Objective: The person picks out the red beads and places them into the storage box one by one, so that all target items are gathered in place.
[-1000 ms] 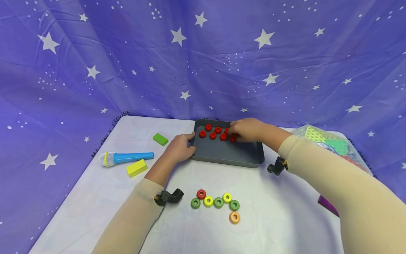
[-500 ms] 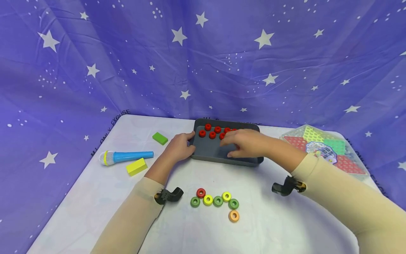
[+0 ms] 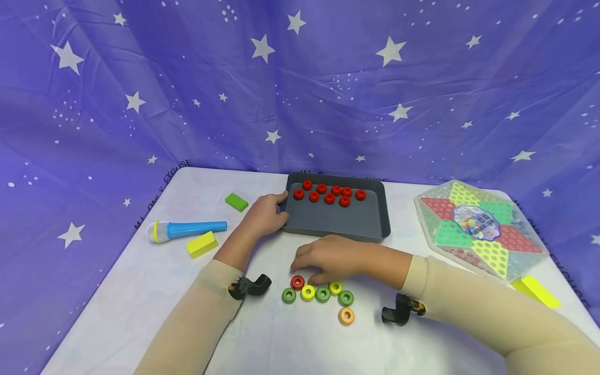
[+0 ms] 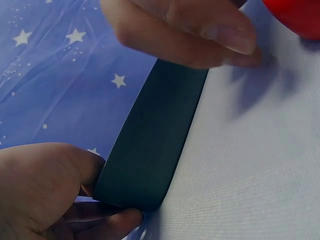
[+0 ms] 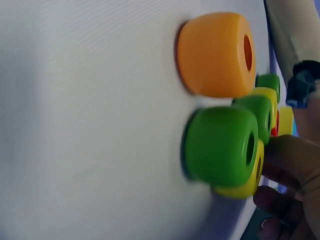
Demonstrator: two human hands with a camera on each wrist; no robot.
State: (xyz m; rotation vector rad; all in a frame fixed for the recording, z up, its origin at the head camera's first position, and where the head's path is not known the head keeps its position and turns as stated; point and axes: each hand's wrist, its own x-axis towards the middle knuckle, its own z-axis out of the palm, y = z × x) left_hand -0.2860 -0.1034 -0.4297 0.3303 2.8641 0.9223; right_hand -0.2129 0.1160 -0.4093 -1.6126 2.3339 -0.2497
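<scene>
My left hand (image 3: pixel 266 214) grips the left end of a dark grey tray (image 3: pixel 337 225), its thumb at the rim. In the left wrist view, the left hand (image 4: pixel 45 195) holds the tray's corner (image 4: pixel 150 150). Several red ring beads (image 3: pixel 329 198) lie in the tray toward its back. My right hand (image 3: pixel 330 258) hovers over the table in front of the tray with its fingers apart and nothing between them. Just below its fingertips lies a loose red bead (image 3: pixel 297 282), beside yellow beads (image 3: pixel 308 292), green beads (image 3: pixel 323 294) and an orange bead (image 3: pixel 346 316).
On the left lie a blue toy microphone (image 3: pixel 187 229), a yellow block (image 3: pixel 202 244) and a green block (image 3: pixel 236 202). A clear-lidded star-patterned game board (image 3: pixel 478 224) sits at right, with another yellow block (image 3: pixel 536 291) beside it. A purple star-print cloth (image 3: pixel 300 94) hangs behind.
My right hand has come out of the tray and moved toward me, down to the loose beads. The red beads it covered now show in the tray. My left hand has stayed on the tray.
</scene>
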